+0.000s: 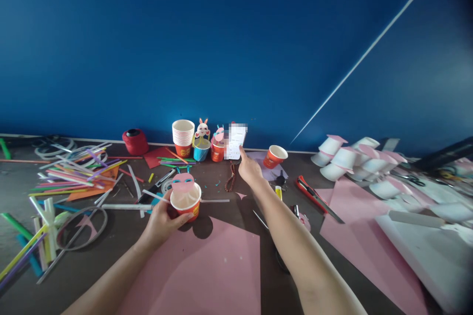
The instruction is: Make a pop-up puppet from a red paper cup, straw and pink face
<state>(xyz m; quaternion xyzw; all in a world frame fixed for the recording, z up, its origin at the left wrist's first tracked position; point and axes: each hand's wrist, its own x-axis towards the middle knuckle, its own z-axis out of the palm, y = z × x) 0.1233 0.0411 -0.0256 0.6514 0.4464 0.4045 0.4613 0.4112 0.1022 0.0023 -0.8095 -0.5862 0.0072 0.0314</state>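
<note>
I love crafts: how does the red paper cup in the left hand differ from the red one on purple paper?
The held cup carries a pink paper cutout; the standing cup carries none. The left hand grips the held cup; the standing cup rests on purple paper. Both are white inside.

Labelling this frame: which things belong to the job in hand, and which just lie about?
Likely the job's:
red cup with pink paper face, in the left hand
phone, at the right hand's fingertip
pink sheet, matching the face

Seemingly lying about, untouched:
thread spool
beads
box cutter
</note>
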